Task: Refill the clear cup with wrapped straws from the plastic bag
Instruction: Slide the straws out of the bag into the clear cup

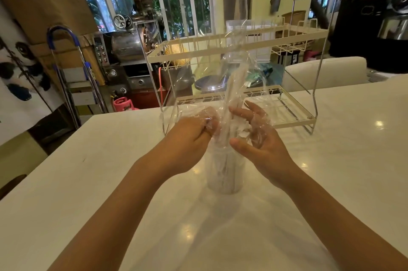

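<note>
A clear cup (225,171) stands upright on the white counter (110,160), with wrapped straws showing through its wall. A tall clear plastic bag (237,65) rises above the cup's mouth, and a bundle of white wrapped straws (231,94) stands inside it. My left hand (192,136) is closed on the bag's lower left side just above the cup. My right hand (256,136) is cupped against the bag's right side, thumb toward the cup rim, fingers spread under the film. The cup's rim is hidden by both hands and the bag.
A white two-tier wire rack (295,34) stands right behind the cup on the counter. Past the counter's far edge (123,113) are a metal roaster machine (132,43), a pink gas canister (124,105) and a white seat back (324,71).
</note>
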